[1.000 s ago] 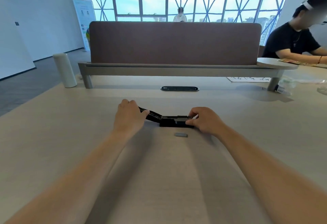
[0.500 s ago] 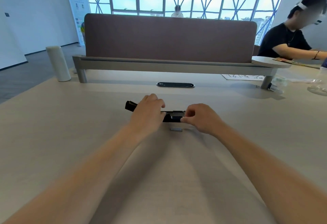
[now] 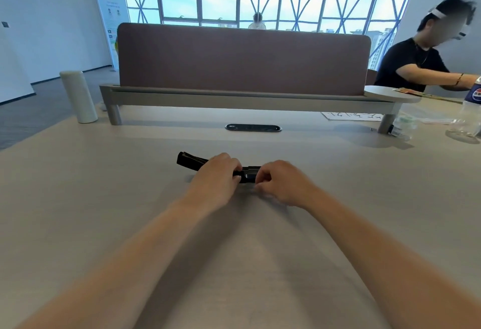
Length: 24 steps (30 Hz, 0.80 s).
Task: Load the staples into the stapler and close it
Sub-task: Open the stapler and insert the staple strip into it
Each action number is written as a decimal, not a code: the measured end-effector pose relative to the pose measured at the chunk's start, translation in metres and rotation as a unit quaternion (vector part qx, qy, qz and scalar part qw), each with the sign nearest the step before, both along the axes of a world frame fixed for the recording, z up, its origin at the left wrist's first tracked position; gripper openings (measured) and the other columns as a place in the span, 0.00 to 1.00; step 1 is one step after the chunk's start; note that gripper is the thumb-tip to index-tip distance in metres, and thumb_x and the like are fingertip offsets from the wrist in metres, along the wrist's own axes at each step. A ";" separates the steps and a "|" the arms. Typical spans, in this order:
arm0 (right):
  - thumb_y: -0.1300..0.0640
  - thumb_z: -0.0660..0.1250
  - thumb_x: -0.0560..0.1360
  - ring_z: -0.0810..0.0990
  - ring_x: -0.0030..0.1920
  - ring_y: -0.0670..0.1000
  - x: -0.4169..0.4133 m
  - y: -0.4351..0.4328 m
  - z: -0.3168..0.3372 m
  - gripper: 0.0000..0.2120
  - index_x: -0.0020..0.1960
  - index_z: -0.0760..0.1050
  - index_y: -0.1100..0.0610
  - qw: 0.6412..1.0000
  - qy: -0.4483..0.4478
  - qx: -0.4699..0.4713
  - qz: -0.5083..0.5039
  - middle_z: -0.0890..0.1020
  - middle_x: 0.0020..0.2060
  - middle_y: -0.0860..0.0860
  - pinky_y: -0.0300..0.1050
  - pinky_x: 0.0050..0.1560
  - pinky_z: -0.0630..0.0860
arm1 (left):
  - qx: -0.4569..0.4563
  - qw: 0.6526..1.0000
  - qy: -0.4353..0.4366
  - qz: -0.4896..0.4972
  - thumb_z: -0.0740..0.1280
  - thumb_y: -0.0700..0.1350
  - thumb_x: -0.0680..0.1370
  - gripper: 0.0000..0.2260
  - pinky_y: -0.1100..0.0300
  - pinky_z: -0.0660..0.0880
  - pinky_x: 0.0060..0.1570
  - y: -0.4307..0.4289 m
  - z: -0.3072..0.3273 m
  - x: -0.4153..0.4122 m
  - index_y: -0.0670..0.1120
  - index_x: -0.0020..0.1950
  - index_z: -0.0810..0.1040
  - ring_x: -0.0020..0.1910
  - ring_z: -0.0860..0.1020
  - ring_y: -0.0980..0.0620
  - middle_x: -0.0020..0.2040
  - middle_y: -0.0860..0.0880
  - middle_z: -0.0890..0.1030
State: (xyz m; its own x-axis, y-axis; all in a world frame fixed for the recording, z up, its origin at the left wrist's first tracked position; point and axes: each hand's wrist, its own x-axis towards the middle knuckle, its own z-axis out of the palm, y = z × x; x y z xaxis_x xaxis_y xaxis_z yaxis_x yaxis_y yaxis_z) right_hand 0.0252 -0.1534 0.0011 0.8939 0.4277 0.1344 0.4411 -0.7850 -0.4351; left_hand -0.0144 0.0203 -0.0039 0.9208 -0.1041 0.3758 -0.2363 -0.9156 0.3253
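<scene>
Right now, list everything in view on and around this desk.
stapler: one, black, desk centre, lying between both hands
desk: one, pale wood
cable port: one, black oval, set in the desk beyond the stapler
divider panel: one, brown, on a grey rail across the desk
cylinder: one, white, upright, far left
paper sheet: one, white with writing, far right
bottle: one, clear with blue label, right edge
seated person: one, black shirt, far right
left hand: one, grip on the stapler
right hand: one, fingers curled at the stapler's right end
</scene>
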 end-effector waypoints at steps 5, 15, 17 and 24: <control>0.51 0.70 0.73 0.77 0.45 0.50 0.021 -0.004 0.017 0.04 0.44 0.79 0.52 0.998 -0.063 0.008 -0.019 0.78 0.44 0.47 0.46 0.46 0.74 | -0.010 1.000 -0.011 0.012 0.64 0.44 0.79 0.13 0.55 0.72 0.56 -0.002 0.008 0.017 0.45 0.62 0.78 0.57 0.77 0.47 0.57 0.47 0.80; 0.53 0.69 0.75 0.79 0.45 0.50 0.047 -0.003 0.007 0.03 0.47 0.80 0.52 1.000 -0.014 0.014 -0.013 0.82 0.46 0.49 0.46 0.46 0.76 | -0.026 0.999 -0.001 0.023 0.62 0.43 0.80 0.13 0.58 0.70 0.56 -0.008 0.001 0.041 0.47 0.63 0.78 0.59 0.77 0.49 0.60 0.49 0.81; 0.53 0.69 0.75 0.79 0.45 0.50 0.047 -0.002 0.006 0.04 0.48 0.80 0.52 1.000 -0.014 0.019 -0.010 0.82 0.46 0.49 0.46 0.46 0.76 | -0.019 1.000 0.000 0.021 0.62 0.44 0.80 0.13 0.58 0.71 0.56 -0.009 -0.001 0.041 0.47 0.64 0.78 0.59 0.77 0.49 0.60 0.49 0.81; 0.53 0.70 0.75 0.77 0.43 0.48 0.046 -0.005 0.008 0.03 0.46 0.80 0.51 1.000 -0.022 0.015 -0.005 0.82 0.46 0.48 0.41 0.38 0.69 | -0.001 1.000 0.006 0.018 0.62 0.43 0.80 0.13 0.56 0.72 0.57 -0.007 -0.005 0.039 0.47 0.64 0.78 0.59 0.77 0.48 0.60 0.49 0.81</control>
State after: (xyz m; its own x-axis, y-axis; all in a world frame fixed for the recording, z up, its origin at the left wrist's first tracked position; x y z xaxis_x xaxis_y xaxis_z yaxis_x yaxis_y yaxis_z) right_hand 0.0708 -0.1579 0.0092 0.8908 0.4142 0.1866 0.4528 -0.7760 -0.4391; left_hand 0.0244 0.0131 -0.0085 0.9285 -0.0698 0.3648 -0.1992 -0.9226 0.3304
